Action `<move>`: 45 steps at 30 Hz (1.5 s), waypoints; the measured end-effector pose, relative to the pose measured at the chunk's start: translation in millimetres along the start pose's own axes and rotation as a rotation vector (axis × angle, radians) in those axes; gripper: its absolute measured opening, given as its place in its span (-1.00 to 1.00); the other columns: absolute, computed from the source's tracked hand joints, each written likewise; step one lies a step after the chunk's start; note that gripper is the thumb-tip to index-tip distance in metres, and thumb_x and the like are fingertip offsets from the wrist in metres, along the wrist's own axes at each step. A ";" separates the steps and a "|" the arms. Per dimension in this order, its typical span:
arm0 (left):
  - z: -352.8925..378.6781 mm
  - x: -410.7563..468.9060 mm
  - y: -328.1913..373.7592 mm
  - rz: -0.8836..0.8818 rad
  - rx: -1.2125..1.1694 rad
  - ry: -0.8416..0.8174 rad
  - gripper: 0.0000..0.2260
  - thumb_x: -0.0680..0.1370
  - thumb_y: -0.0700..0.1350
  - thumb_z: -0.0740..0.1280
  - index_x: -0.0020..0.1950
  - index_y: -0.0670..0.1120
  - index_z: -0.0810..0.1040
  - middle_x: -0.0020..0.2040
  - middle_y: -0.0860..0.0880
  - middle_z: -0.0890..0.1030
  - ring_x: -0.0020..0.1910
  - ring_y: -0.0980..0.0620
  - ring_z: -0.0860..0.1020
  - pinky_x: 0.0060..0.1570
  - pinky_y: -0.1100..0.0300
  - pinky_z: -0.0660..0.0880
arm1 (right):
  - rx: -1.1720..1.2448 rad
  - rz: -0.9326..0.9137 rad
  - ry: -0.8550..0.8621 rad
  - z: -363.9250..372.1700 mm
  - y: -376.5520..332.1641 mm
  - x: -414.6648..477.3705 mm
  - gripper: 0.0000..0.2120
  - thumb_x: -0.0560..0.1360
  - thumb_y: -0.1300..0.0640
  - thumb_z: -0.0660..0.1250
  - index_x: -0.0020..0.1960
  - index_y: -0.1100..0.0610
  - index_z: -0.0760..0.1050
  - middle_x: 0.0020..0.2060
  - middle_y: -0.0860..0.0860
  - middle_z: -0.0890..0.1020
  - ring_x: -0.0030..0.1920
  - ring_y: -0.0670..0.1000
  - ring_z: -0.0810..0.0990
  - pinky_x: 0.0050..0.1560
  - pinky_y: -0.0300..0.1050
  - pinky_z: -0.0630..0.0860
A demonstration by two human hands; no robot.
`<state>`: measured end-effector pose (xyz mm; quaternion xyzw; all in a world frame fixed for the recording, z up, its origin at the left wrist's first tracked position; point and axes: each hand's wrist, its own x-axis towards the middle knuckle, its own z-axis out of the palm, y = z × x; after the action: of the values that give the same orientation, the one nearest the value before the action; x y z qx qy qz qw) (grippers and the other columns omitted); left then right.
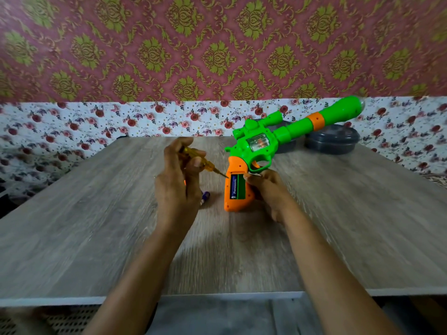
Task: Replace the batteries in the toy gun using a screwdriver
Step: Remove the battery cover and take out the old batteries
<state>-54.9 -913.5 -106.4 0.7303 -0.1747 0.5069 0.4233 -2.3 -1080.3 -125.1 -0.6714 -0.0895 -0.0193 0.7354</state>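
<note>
Left hand (179, 182) grip holds screwdriver (201, 161); right hand (269, 191) grip clasps toy gun (266, 139) (hold mostly hidden behind it).

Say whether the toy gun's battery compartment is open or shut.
Open. No cover on the battery compartment in the orange grip: one blue battery lies bare in its left slot, the slot beside it empty.
</note>
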 end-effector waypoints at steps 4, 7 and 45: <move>-4.0 2.4 3.3 -0.124 -0.103 0.109 -0.79 0.63 -0.14 0.07 0.25 -0.13 0.31 -0.16 0.06 0.55 -0.21 0.17 0.57 -0.26 0.31 0.52 | 0.063 -0.082 0.033 0.4 -6.3 1.5 -0.87 0.53 0.28 0.22 -0.08 0.09 0.50 -0.46 -0.16 0.64 -0.40 -0.25 0.59 -0.35 -0.34 0.53; -0.7 -0.7 12.5 -0.203 -0.171 0.046 -0.82 0.62 -0.18 0.07 0.21 -0.05 0.29 -0.33 0.03 0.38 -0.40 0.16 0.46 -0.40 0.33 0.42 | 0.031 -0.159 0.081 0.5 -11.1 1.3 -0.85 0.53 0.29 0.21 -0.07 0.09 0.50 -0.42 -0.14 0.64 -0.34 -0.22 0.58 -0.23 -0.30 0.52; 29.9 13.7 23.7 -1.562 -0.925 -0.237 -0.83 0.61 -0.34 0.11 -0.13 -0.30 0.43 -0.18 -0.22 0.47 -0.31 -0.11 0.55 -0.03 0.13 0.52 | -1.173 -0.695 0.212 18.8 -36.0 -27.5 -0.57 0.45 0.11 0.20 0.24 0.32 0.40 -0.22 0.23 0.65 -0.22 0.27 0.62 -0.25 0.00 0.49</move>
<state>-47.7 -948.6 -87.6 0.4459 0.1411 -0.1221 0.8754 -36.7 -1067.7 -92.4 -0.8851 -0.2020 -0.3649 0.2066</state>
